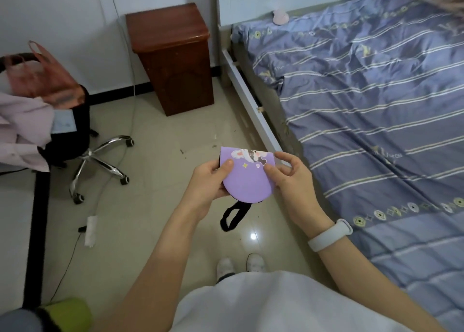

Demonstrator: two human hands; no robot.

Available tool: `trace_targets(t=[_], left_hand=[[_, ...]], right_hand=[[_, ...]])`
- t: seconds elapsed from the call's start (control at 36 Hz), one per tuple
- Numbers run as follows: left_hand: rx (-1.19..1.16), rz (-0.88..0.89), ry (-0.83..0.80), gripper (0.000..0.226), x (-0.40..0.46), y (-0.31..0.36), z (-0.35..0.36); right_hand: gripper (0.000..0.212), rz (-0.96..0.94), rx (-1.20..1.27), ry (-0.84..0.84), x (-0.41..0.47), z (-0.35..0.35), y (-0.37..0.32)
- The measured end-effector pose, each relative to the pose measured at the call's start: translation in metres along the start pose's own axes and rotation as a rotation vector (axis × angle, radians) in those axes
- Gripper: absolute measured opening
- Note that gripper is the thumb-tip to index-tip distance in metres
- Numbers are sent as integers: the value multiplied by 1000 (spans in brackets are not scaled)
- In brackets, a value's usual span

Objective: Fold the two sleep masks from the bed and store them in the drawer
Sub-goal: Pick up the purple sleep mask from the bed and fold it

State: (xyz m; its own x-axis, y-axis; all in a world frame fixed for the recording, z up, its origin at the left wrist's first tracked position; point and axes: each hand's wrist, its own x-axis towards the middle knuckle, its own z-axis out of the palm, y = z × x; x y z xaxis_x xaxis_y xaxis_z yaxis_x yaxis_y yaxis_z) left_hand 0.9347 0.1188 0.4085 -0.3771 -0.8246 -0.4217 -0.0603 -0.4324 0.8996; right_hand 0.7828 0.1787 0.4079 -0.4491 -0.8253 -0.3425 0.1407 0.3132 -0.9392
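Note:
A purple sleep mask [247, 181] with a cartoon print is folded in half and held above the floor, between the bed and the chair. My left hand [211, 178] grips its left edge with the thumb on top. My right hand [288, 173] pinches its right edge. The mask's black elastic strap [232, 217] hangs in a loop below it. A small pink thing [280, 16] lies at the head of the bed [376, 105]; whether it is a second mask is unclear. A brown wooden cabinet [173, 57] stands against the wall beside the bed; no drawer front is visible.
An office chair [75, 140] draped with clothes and a red plastic bag [42, 78] stands at the left. A white power strip [91, 231] and cables lie on the tiled floor. The white bed frame [251, 100] runs along the right.

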Motion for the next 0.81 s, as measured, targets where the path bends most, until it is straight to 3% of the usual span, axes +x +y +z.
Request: trace_targets(t=[0.17,0.33,0.53,0.64,0.69,0.78,0.81], left_hand=[[59,25,-35,17,-3,1,12],[113,64,-82,15,-8,4,25],[326,211,127,13,-6,9,44],[391,291,237,17,-5,9,49],[320,314,331,21,-4,8,51],[154,301,489,23,1,10,48],[104,292,529,23,3,11,46]], right_hand=[[20,18,33,-117,-3,-12,-8],[20,-87,-25,6,-3,-20,-11],[14,-299,-202,-19,-8,-25,-7],[14,-163,-100,-102,-11,-26,-5],[14,-72,-75,-181,-10,-27,-4],[31,40,-68,-392,-10,-29,-1],[25,44,-92,-463,-12,-29,0]])
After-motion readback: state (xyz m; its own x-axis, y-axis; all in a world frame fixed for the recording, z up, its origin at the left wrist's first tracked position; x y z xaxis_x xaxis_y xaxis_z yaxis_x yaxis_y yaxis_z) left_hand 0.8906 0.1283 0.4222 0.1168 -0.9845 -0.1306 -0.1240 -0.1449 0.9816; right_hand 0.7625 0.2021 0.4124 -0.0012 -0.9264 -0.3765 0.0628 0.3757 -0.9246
